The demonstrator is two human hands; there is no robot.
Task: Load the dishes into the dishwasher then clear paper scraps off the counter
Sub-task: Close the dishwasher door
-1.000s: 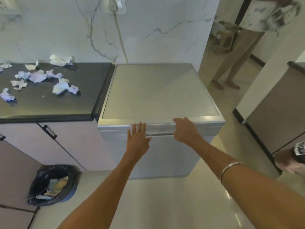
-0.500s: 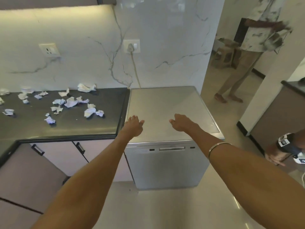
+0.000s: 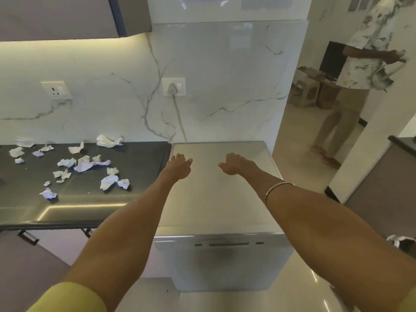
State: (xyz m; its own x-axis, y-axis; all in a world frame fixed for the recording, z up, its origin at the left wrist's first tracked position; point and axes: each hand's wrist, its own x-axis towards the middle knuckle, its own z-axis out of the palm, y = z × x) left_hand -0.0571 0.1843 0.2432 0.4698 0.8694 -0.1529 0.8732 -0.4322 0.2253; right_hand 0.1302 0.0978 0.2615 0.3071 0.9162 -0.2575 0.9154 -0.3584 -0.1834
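Right then, I had both arms stretched out over the top of the dishwasher (image 3: 216, 194), which stood with its door closed just to the right of the dark surface (image 3: 139, 167). My left hand (image 3: 179, 166) hovered above the near-left part of the steel top, fingers extended and loose, holding nothing. My right hand (image 3: 235, 164) was out beside it, well apart from the left, fingers relaxed and slightly bent, also holding nothing; I could not tell from this angle whether either palm actually touched the lid. A thin metal bangle (image 3: 278, 188) sat on my right forearm, and a yellow sleeve (image 3: 72, 298) showed at the bottom of the left arm. The paper scraps (image 3: 85, 164) lay scattered across the surface to my left, crumpled white and pale lilac bits, some near the marble wall, others toward the front edge. A plug (image 3: 172, 88) sat in the wall socket above the dishwasher, its cord running down behind it. Off to the right, another person (image 3: 358, 70) stood in the doorway.
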